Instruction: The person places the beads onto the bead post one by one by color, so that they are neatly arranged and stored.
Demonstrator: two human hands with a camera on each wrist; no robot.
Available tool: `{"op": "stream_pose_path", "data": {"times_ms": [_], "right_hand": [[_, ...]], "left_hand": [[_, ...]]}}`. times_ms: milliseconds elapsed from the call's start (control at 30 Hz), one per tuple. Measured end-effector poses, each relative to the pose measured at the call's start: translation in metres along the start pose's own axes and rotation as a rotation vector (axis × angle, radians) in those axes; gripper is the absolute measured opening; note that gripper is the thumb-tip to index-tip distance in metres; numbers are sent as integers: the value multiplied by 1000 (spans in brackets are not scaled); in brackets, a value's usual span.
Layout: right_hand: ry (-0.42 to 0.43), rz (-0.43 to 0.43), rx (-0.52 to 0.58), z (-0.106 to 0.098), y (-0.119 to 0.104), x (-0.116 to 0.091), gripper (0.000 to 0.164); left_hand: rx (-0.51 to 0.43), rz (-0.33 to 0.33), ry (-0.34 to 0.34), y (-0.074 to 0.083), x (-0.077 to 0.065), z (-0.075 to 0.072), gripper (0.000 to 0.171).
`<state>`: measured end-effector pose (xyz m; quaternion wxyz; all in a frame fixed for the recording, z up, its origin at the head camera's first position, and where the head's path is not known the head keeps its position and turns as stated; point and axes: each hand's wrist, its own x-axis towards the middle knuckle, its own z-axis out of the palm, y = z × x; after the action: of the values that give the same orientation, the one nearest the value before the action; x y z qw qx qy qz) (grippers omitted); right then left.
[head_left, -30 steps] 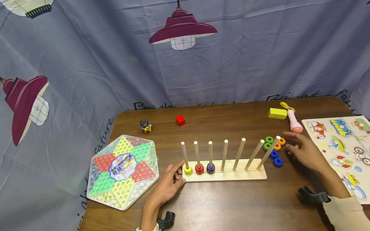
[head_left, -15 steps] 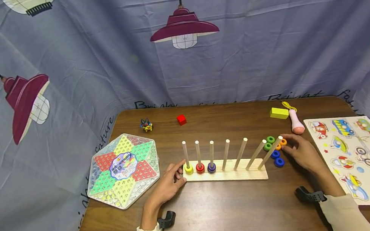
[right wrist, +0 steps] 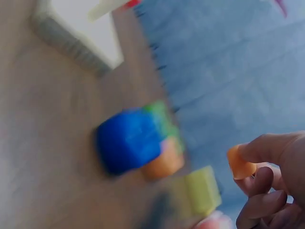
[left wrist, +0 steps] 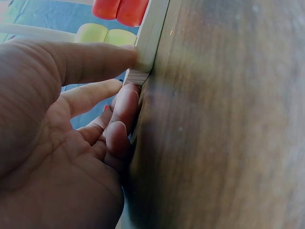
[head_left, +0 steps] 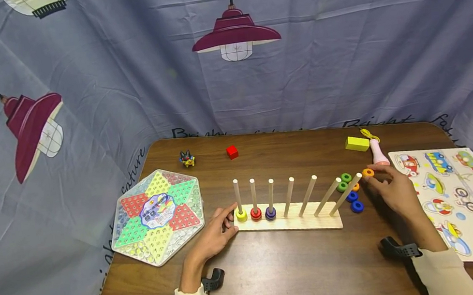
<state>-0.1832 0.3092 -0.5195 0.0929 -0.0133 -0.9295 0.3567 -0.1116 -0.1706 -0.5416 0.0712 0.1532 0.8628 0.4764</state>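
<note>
My left hand (head_left: pixel 215 235) holds the left end of a wooden peg stand (head_left: pixel 291 224), thumb and forefinger on either side of it. Yellow rings (head_left: pixel 241 218), red rings (head_left: pixel 256 217) and purple rings (head_left: pixel 271 216) sit on its three leftmost pegs; the other pegs are bare. Right of the stand, my right hand (head_left: pixel 397 191) pinches an orange ring (right wrist: pixel 239 164) between thumb and forefinger, raised off the table. Close by lie green rings (head_left: pixel 343 189), another orange ring (head_left: pixel 356 187) and blue rings (head_left: pixel 357 210), partly behind the rightmost pegs.
A Chinese checkers board (head_left: pixel 157 217) lies at left, a picture puzzle board (head_left: pixel 462 204) at right. Along the back stand a small figurine (head_left: pixel 187 159), a red cube (head_left: pixel 232 152), a yellow block (head_left: pixel 356 144) and a pink toy microphone (head_left: pixel 377 152).
My right hand reached left to the loose rings, took hold of an orange one, and lifted it up and right. The left hand stays on the stand's end.
</note>
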Motion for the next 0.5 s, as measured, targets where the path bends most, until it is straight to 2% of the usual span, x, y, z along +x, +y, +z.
{"op": "stream_pose_path", "data": {"times_ms": [200, 367, 500], "right_hand": [[87, 25, 85, -30, -50, 4, 45], [146, 1, 170, -51, -102, 4, 43], [194, -50, 205, -64, -141, -3, 40]], "left_hand": [[-28, 14, 11, -1, 1, 1, 60], [-38, 19, 16, -1, 0, 1, 60], [-35, 24, 13, 0, 0, 0, 60]]}}
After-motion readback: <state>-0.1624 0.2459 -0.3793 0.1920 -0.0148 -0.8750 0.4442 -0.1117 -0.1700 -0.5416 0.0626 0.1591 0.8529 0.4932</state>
